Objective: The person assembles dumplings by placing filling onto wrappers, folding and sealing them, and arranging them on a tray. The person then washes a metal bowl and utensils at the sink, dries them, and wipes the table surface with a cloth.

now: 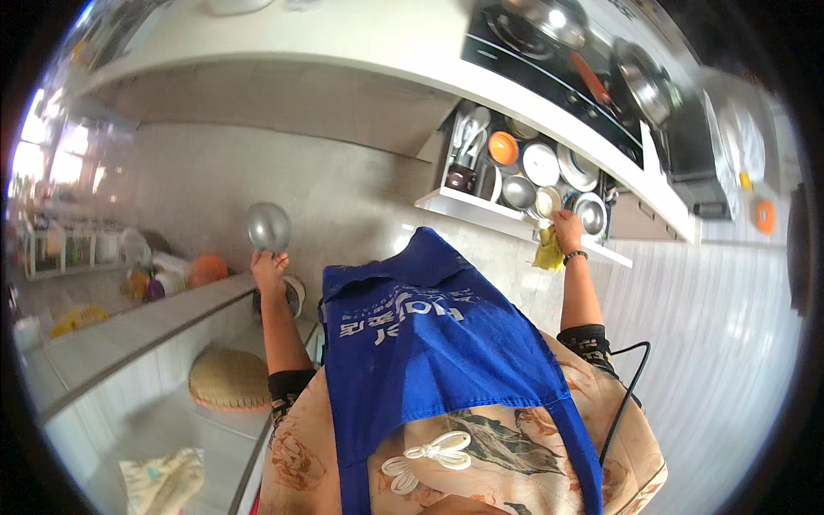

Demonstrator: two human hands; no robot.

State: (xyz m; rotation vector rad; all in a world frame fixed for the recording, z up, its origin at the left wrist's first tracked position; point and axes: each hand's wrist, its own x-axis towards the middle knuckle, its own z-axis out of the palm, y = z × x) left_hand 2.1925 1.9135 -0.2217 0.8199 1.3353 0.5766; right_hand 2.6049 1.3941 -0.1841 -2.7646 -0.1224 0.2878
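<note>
My left hand (269, 267) grips the rim of a small round metal bowl (268, 225), held out to the left above the floor. My right hand (568, 226) is at the front of a pulled-out kitchen drawer (476, 205), with a yellow-green cloth (549, 251) hanging from its fingers. Whether those fingers also touch the drawer front is unclear. Inside the drawer are an orange bowl (503, 148), a white bowl (541, 163), a grey metal bowl (519, 192) and a metal basin (590, 215). Light-coloured utensils (473, 132) lie at its left end.
Above the drawer runs a white countertop (360, 38) with a black gas stove (553, 84). A pan with an orange-red handle (590, 77) and a metal pot (644, 80) stand there. At left, a ledge (148, 328) and a woven basket-like item (228, 380) flank my arm.
</note>
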